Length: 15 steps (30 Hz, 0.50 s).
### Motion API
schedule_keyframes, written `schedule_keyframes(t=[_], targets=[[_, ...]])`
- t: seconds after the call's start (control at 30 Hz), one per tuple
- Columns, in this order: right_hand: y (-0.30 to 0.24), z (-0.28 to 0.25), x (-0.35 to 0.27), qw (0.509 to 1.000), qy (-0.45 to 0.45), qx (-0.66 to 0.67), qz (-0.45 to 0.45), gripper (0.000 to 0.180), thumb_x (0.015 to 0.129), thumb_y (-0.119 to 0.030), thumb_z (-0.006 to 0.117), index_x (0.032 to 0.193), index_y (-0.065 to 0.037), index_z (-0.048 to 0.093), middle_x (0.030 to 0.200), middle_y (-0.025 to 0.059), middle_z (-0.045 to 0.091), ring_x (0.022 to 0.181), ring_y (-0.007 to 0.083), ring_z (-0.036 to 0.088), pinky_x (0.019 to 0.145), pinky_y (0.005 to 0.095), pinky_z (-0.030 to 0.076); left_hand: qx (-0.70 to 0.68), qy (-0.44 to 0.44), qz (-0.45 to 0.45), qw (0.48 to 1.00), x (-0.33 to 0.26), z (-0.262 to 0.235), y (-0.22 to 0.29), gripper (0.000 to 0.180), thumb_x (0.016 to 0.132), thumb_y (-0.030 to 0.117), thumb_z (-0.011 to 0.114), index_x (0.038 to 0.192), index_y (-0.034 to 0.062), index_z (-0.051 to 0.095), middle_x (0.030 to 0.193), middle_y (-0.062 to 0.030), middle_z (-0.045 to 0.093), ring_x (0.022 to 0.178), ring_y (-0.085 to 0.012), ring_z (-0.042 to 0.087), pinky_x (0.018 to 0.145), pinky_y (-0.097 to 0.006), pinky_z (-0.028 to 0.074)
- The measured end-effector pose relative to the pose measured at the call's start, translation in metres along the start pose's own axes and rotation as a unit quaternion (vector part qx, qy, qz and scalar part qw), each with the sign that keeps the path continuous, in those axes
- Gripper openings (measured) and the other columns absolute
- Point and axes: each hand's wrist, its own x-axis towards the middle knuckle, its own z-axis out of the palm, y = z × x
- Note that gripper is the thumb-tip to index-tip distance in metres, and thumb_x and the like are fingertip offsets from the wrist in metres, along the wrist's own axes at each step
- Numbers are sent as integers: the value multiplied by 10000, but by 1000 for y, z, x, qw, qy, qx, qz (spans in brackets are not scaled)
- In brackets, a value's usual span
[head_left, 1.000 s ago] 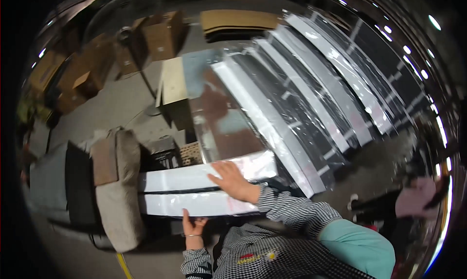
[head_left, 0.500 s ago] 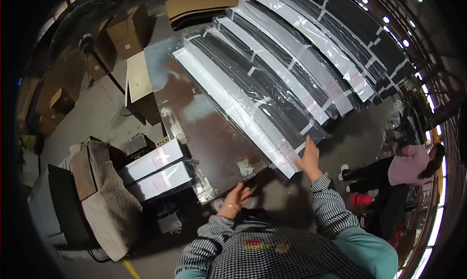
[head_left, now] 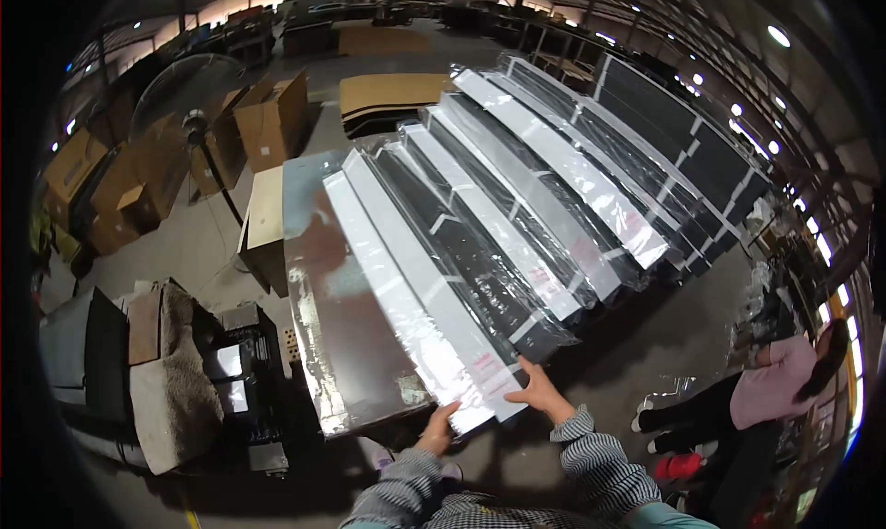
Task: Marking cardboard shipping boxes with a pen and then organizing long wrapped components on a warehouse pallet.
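Observation:
A long white package (head_left: 406,294), wrapped in clear plastic, lies lengthwise on the worn brown metal table (head_left: 355,344) with its near end toward me. It looks like two white strips side by side, bearing pinkish print near the end. My left hand (head_left: 437,431) holds the left corner of that end, thumb at the edge and fingers partly hidden. At the right corner my right hand (head_left: 539,392) grips the end, its thumb pointing up along the side. Just right of it lies a dark strip bundle (head_left: 471,266) with white bands under plastic.
More wrapped white and black packages (head_left: 591,183) lie in a row to the right. Brown cartons (head_left: 272,118) and a stand fan (head_left: 194,123) are at far left. A cloth-covered seat (head_left: 171,391) stands at left. A person in pink (head_left: 775,377) is at right.
My view has tilted up toward the far hall. Both hands, apart from each other and empty before, have come to the near end of the white package and closed on its corners.

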Motion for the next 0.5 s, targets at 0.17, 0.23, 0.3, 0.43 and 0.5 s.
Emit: schedule_keyframes(t=[0.17, 0.23, 0.3, 0.43, 0.5], targets=[[19, 46, -57, 839, -286, 458, 63, 712, 822, -40, 729, 1469, 13, 437, 1447, 170, 517, 1334, 203, 478, 1113, 322, 370, 4, 35, -60, 998, -139, -107, -5, 624, 937, 267, 664, 1444, -24, 444, 1417, -151, 557, 1308, -298, 536, 1145, -437, 392], [140, 74, -97, 842, -284, 445, 108, 692, 822, -21, 708, 1461, 13, 445, 1408, 163, 545, 1311, 208, 496, 1081, 330, 404, 135, 27, -108, 985, -155, -52, -4, 661, 915, 277, 709, 1434, -44, 453, 1415, -137, 559, 1297, -268, 536, 1131, -404, 392], [156, 126, -66, 923, -183, 317, 116, 709, 796, -53, 706, 1444, 39, 433, 1372, 165, 570, 1275, 263, 516, 1050, 381, 440, 332, -44, -146, 931, -128, -75, -36, 652, 870, 378, 766, 1345, -19, 560, 1248, -72, 643, 1045, -197, 617, 968, -293, 454], [15, 80, -78, 986, -44, -95, -133, 999, 718, -189, 799, 1534, 0, 255, 1534, 232, 315, 1377, 406, 342, 1140, 524, 260, 69, 125, -48, 989, -107, -79, -24, 731, 858, 461, 767, 1372, -5, 533, 1220, -79, 632, 1022, -160, 563, 911, -266, 431], [17, 101, -70, 984, -21, -131, -120, 1056, 689, -184, 816, 1542, 6, 224, 1512, 246, 318, 1369, 418, 325, 1123, 534, 245, 102, 181, 4, 978, -75, -72, 10, 772, 858, 473, 762, 1379, -30, 497, 1271, -132, 617, 1125, -200, 573, 961, -300, 448]])
